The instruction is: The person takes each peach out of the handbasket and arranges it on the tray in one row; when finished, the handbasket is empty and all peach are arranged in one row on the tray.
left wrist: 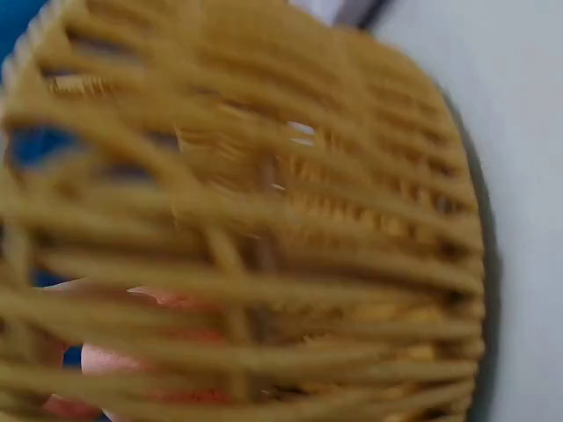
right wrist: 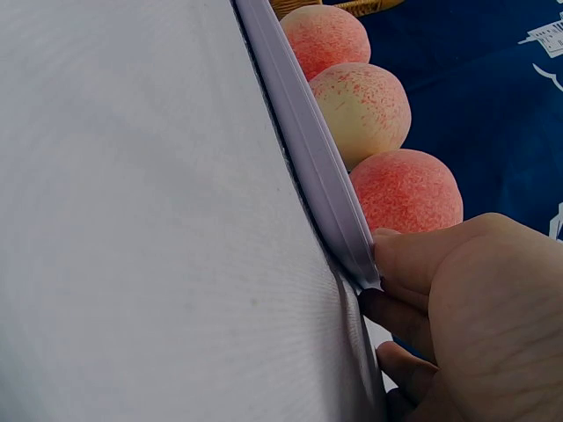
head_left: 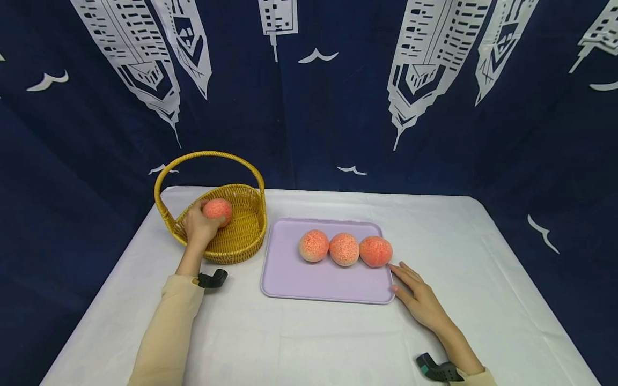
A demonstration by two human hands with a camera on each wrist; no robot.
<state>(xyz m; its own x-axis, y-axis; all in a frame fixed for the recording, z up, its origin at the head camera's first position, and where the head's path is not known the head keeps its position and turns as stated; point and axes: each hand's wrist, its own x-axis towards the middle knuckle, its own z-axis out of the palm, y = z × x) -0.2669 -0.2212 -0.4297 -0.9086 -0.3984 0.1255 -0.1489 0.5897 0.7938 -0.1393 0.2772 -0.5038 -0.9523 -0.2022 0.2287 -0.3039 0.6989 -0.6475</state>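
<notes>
My left hand [head_left: 200,225] grips a pink-orange peach [head_left: 218,209] over the woven yellow basket [head_left: 241,236], at its left inner side. In the left wrist view the basket wall [left wrist: 290,220] fills the frame, blurred, with the peach [left wrist: 176,303] showing through the weave. Three more peaches sit in a row on the lilac tray [head_left: 309,284]: left [head_left: 314,245], middle [head_left: 344,249], right [head_left: 375,251]. My right hand [head_left: 419,292] lies flat on the white tablecloth, fingers straight, touching the tray's right front corner [right wrist: 352,255].
The basket has a tall arched handle [head_left: 212,156]. A white cloth covers the table [head_left: 299,343], which ends at the back against a dark blue curtain with white building prints [head_left: 425,69]. Black wrist cameras show by each sleeve.
</notes>
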